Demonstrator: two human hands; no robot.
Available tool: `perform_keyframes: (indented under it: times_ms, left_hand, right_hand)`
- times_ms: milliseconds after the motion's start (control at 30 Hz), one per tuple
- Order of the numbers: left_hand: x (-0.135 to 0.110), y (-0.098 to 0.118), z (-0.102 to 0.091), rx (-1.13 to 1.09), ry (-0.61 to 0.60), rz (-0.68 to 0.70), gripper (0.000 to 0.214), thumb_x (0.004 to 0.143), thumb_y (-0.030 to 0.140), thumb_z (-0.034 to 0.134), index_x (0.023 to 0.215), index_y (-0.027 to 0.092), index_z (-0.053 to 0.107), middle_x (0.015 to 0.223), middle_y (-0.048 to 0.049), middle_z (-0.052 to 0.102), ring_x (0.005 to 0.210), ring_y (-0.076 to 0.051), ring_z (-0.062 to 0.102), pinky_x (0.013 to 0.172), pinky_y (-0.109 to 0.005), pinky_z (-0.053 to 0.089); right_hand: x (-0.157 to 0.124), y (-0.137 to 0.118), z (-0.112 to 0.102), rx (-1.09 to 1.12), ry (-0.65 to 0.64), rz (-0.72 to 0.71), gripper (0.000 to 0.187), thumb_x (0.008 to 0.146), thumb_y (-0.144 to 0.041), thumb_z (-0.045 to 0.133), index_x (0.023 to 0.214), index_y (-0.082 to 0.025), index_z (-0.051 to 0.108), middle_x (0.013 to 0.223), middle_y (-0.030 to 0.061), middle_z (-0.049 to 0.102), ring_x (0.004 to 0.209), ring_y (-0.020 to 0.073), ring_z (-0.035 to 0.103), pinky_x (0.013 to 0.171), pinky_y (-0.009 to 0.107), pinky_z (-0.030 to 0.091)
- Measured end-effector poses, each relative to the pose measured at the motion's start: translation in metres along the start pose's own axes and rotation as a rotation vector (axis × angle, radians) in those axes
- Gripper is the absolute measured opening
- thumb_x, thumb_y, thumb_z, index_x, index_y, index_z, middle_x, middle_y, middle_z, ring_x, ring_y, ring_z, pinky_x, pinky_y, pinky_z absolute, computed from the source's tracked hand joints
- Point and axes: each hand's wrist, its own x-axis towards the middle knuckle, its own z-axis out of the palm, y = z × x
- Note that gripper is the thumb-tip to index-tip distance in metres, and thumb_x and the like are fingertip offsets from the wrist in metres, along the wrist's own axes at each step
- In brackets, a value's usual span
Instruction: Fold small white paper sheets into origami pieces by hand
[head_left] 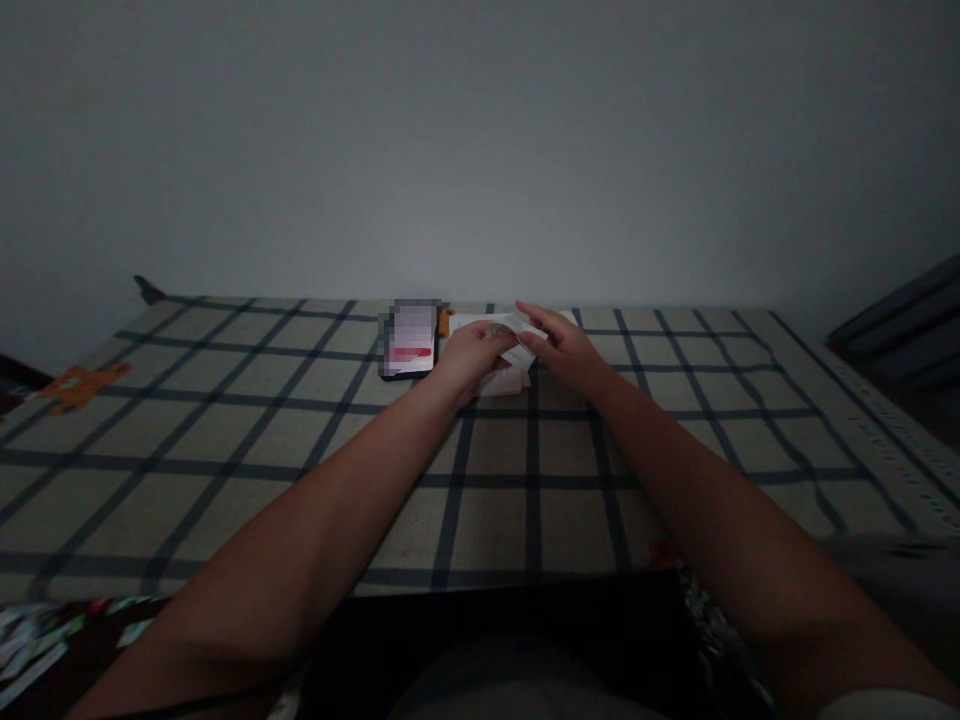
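Note:
A thin white sheet of folded or crumpled paper (519,355) is between my two hands, near the far side of the table. My left hand (474,357) is closed on its left part, with the thumb pointing right across it. My right hand (568,352) pinches the right edge, thumb below and the fingers reaching up behind. More white paper (504,384) shows beneath the hands; whether it is the same piece I cannot tell. Just left of my left hand lies a dark-edged phone (411,340) with a lit screen, partly blurred out.
A cream tablecloth (360,430) with dark blue checks covers the table, which meets a plain grey wall (480,150). An orange bear-shaped print (86,387) is at the left. Dark slatted furniture (907,310) stands at the right. Patterned cloth (37,640) shows below the left front edge.

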Motion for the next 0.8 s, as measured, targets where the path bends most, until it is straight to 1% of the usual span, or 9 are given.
perform_keyframes:
  times_ms: [100, 167, 200, 267, 400, 567, 667, 800]
  left_hand:
    - [-0.004, 0.004, 0.001, 0.079, 0.046, -0.004, 0.008, 0.076, 0.019, 0.081, 0.083, 0.018, 0.077, 0.082, -0.0055, 0.074, 0.073, -0.015, 0.064, 0.065, -0.026, 0.047]
    - [-0.005, 0.005, 0.002, 0.101, 0.053, 0.000, 0.006, 0.076, 0.019, 0.081, 0.078, 0.018, 0.076, 0.079, -0.0052, 0.073, 0.070, -0.016, 0.063, 0.065, -0.028, 0.047]
    - [-0.006, 0.005, 0.003, 0.095, 0.045, 0.001, 0.006, 0.076, 0.019, 0.081, 0.078, 0.018, 0.076, 0.079, -0.0050, 0.073, 0.070, -0.016, 0.062, 0.066, -0.028, 0.048]
    - [-0.005, 0.004, 0.004, 0.058, 0.021, 0.000, 0.008, 0.076, 0.017, 0.081, 0.082, 0.018, 0.076, 0.081, -0.0047, 0.073, 0.070, -0.015, 0.063, 0.069, -0.029, 0.050]
    - [-0.001, 0.000, 0.004, -0.023, -0.007, -0.033, 0.009, 0.078, 0.014, 0.079, 0.085, 0.017, 0.073, 0.084, -0.0049, 0.074, 0.072, -0.015, 0.066, 0.072, -0.029, 0.052]
    - [-0.003, -0.001, 0.006, -0.041, -0.028, -0.021, 0.010, 0.080, 0.013, 0.077, 0.087, 0.016, 0.070, 0.083, -0.0033, 0.072, 0.074, -0.014, 0.067, 0.074, -0.028, 0.054]
    - [-0.006, 0.000, 0.007, 0.002, -0.004, -0.004, 0.013, 0.080, 0.013, 0.079, 0.087, 0.016, 0.067, 0.083, -0.0023, 0.070, 0.072, -0.013, 0.065, 0.071, -0.027, 0.054]
    - [-0.007, -0.001, 0.008, 0.015, 0.023, 0.012, 0.018, 0.080, 0.016, 0.081, 0.088, 0.016, 0.065, 0.081, -0.0012, 0.068, 0.071, -0.012, 0.064, 0.069, -0.025, 0.053]
  right_hand:
    - [-0.001, 0.000, -0.005, -0.082, -0.023, -0.091, 0.067, 0.098, -0.067, 0.058, 0.152, -0.027, 0.062, 0.121, 0.0121, 0.069, 0.111, 0.0268, 0.063, 0.090, 0.042, 0.058]
    - [-0.001, 0.000, -0.008, -0.085, -0.039, -0.107, 0.063, 0.099, -0.066, 0.058, 0.149, -0.029, 0.064, 0.121, 0.0114, 0.067, 0.110, 0.0258, 0.062, 0.083, 0.038, 0.059]
    - [-0.001, -0.001, -0.009, -0.084, -0.045, -0.107, 0.061, 0.099, -0.065, 0.058, 0.148, -0.030, 0.065, 0.123, 0.0112, 0.067, 0.111, 0.0256, 0.062, 0.083, 0.037, 0.059]
    - [0.000, -0.001, -0.009, -0.090, -0.057, -0.105, 0.060, 0.100, -0.065, 0.057, 0.147, -0.029, 0.066, 0.126, 0.0114, 0.068, 0.112, 0.0259, 0.063, 0.087, 0.039, 0.058]
    - [0.001, 0.000, -0.006, -0.129, -0.050, -0.110, 0.062, 0.103, -0.064, 0.049, 0.146, -0.023, 0.066, 0.132, 0.0132, 0.072, 0.118, 0.0278, 0.065, 0.103, 0.047, 0.054]
    - [0.000, -0.001, -0.001, -0.111, -0.030, -0.084, 0.063, 0.105, -0.059, 0.045, 0.146, -0.015, 0.064, 0.141, 0.0168, 0.071, 0.128, 0.0291, 0.066, 0.113, 0.048, 0.050]
    - [-0.001, 0.000, 0.001, -0.086, -0.035, -0.057, 0.065, 0.105, -0.060, 0.044, 0.150, -0.015, 0.060, 0.148, 0.0169, 0.066, 0.136, 0.0299, 0.063, 0.118, 0.050, 0.047]
    - [-0.002, 0.002, 0.003, -0.067, -0.043, -0.016, 0.066, 0.105, -0.062, 0.043, 0.153, -0.019, 0.056, 0.155, 0.0147, 0.062, 0.143, 0.0293, 0.058, 0.123, 0.052, 0.043]
